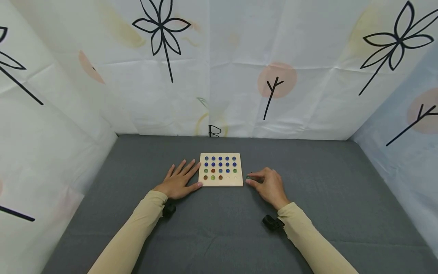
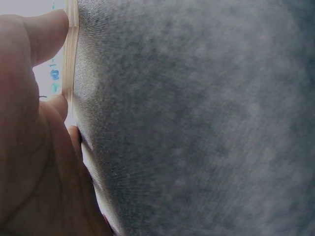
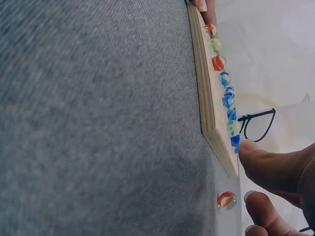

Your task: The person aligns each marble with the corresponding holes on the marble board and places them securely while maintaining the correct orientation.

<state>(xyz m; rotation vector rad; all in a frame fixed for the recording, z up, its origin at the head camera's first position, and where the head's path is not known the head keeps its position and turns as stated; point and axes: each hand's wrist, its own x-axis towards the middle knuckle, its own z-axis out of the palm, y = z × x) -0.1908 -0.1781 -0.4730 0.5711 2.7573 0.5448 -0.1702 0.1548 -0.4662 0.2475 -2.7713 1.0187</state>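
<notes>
A pale wooden board with rows of glass marbles lies flat on the grey cloth. Blue marbles fill its far rows, with green and reddish ones nearer; two bare hollows show at the near right corner. My left hand is spread flat, with fingertips and thumb against the board's left edge. Right of the board, my right hand reaches down with thumb and finger apart. Just below those fingertips, in the right wrist view, a clear marble with an orange swirl sits beside the board.
Grey cloth covers the table around the board. White patterned sheets hang behind and at both sides. A black wrist camera sits under the right sleeve, another under the left.
</notes>
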